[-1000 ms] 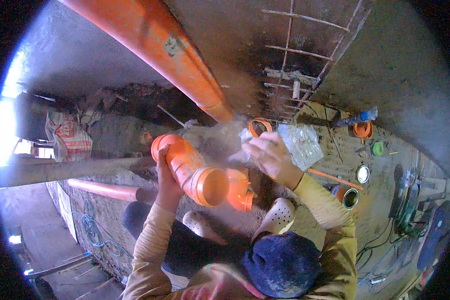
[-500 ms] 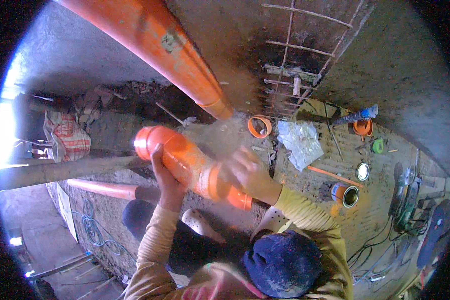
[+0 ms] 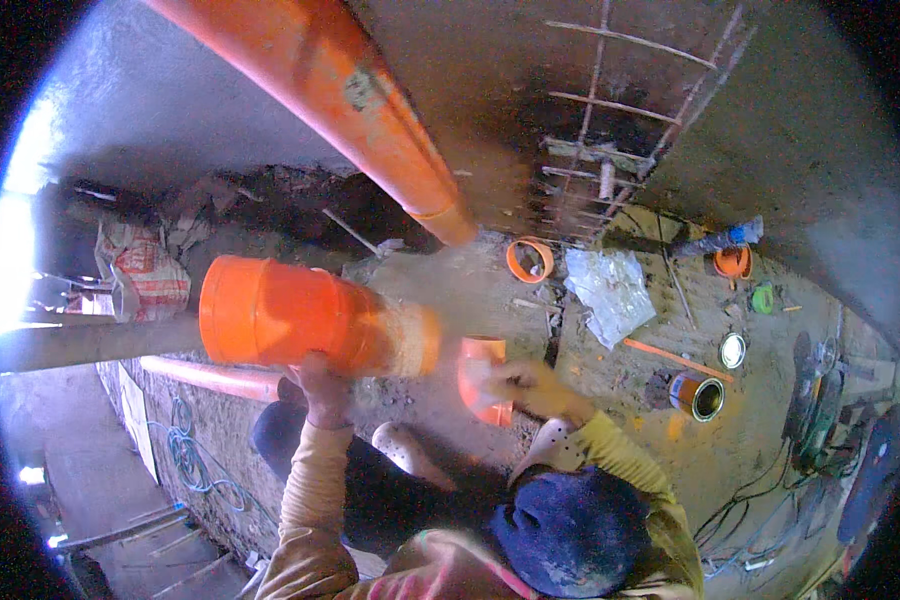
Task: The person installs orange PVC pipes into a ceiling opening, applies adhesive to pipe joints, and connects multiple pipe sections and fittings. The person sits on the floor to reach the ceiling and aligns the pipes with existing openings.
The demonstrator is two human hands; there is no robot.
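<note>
My left hand (image 3: 325, 390) grips an orange plastic pipe fitting (image 3: 305, 310) from below. The fitting lies nearly level in the air, its wide collar to the left and a pale, dusty band near its narrower right end. Just right of that end is my right hand (image 3: 540, 388), apart from the fitting and slightly blurred, with its fingers bent together. Whatever they may hold is too small or smeared to name. Behind its fingertips shows a curved orange pipe piece (image 3: 483, 380); whether they touch it I cannot tell.
A thick orange pipe (image 3: 370, 110) slants down from above. Right of centre lie an orange ring (image 3: 529, 261), a clear plastic bag (image 3: 610, 292), an opened can (image 3: 698, 396) and its lid (image 3: 733, 350). A green power tool (image 3: 818, 405) with cables is far right; a woven sack (image 3: 140, 275) sits left.
The fitting has turned from slanting to nearly level and shifted left in my left hand. My right hand has come off its narrow end and moved down to the right.
</note>
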